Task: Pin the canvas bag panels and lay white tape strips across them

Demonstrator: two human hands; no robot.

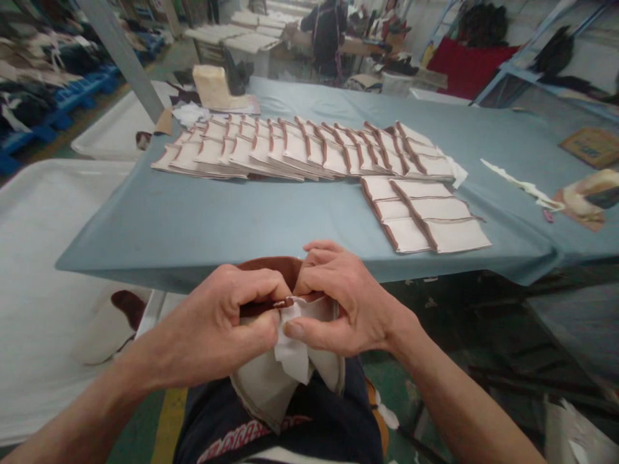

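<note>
Close to my body, below the table's near edge, both hands grip a stitched piece [264, 386] of off-white fabric and brown material. My left hand [242, 316] pinches its upper seam between thumb and fingers. On the other side my right hand [338, 299] is closed on the same edge, its thumb pressing a white strip [294, 361] that hangs down the front. Part of the brown side [271, 263] shows behind my fingers. Much of the piece is hidden under my hands.
A blue-covered table [242, 225] carries a long overlapping row of similar off-white panels [290, 148], with more panels [430, 216] nearer me. Tape dispensers [587, 193] stand far right and back left. White trays [58, 212] lie left. A person [329, 32] is in the background.
</note>
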